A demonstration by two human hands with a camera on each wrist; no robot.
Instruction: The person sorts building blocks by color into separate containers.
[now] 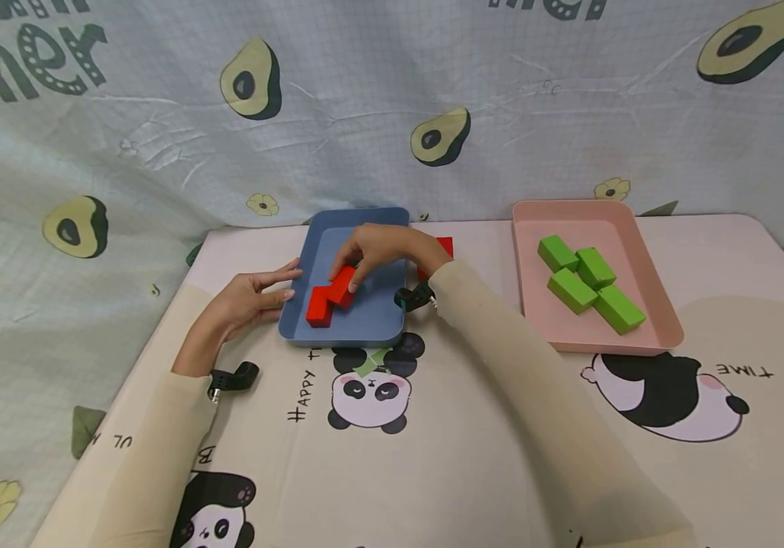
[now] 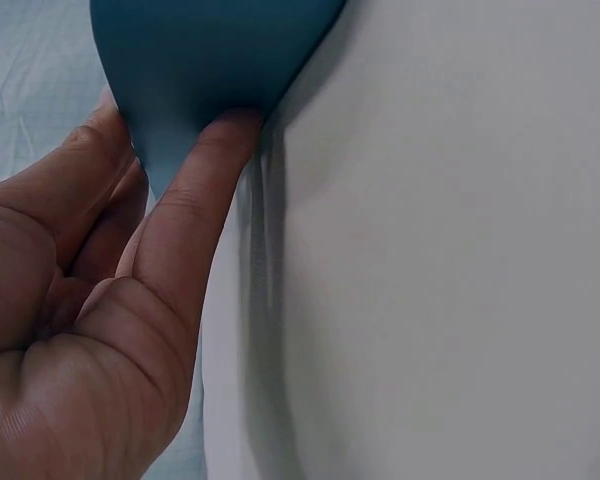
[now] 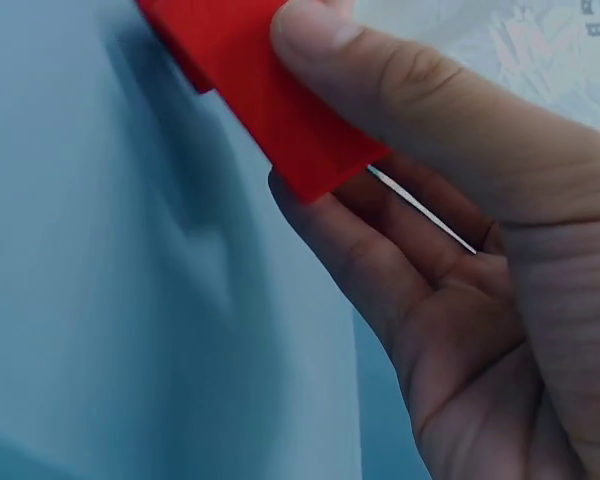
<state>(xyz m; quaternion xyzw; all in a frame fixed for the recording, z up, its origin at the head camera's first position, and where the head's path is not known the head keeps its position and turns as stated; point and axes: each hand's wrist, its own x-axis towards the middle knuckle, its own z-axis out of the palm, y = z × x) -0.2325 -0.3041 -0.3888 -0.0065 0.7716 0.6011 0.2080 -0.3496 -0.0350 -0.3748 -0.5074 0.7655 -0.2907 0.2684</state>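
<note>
My right hand point(image 1: 378, 247) is over the blue tray point(image 1: 378, 327) and pinches a red block point(image 1: 341, 285) between thumb and fingers. The right wrist view also shows this red block point(image 3: 280, 100) under the thumb. A second red block point(image 1: 319, 308) lies in the tray, right beside the held one. At the tray's left side, my left hand point(image 1: 244, 303) touches the outer wall with extended fingers. One fingertip presses on the tray wall point(image 2: 200, 60) in the left wrist view. Another red piece point(image 1: 444, 245) shows behind my right wrist, partly hidden.
To the right stands a pink tray point(image 1: 662, 323) holding several green blocks point(image 1: 572, 291). Both trays are on a table point(image 1: 460, 472) with a panda-print cover. An avocado-print cloth point(image 1: 344, 137) hangs behind the table's back edge.
</note>
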